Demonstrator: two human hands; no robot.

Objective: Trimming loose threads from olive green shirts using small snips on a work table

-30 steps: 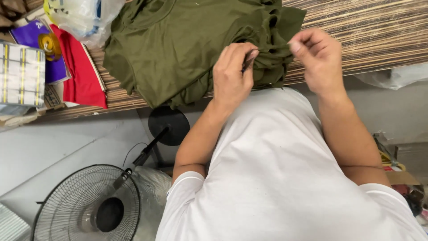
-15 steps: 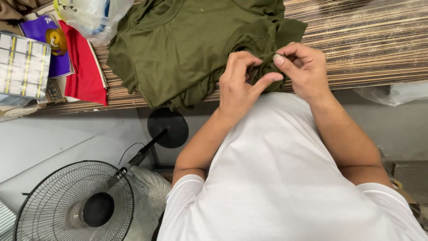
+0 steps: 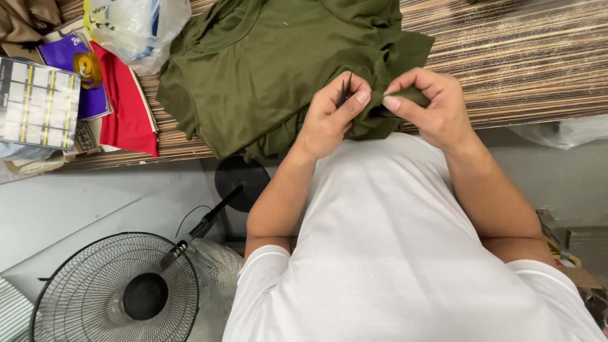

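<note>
The olive-green garment [image 3: 272, 69] lies on the table [image 3: 519, 63] just beyond the hands; since a second ago the left hand [image 3: 329, 117] and right hand [image 3: 430, 107] have been drawn together, both pinched shut on its near hem.

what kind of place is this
Probably a small garment workroom or clothing stall. Both hands, left hand and right hand, work an olive green garment on a striped wooden table, with folded red cloth nearby.
</note>
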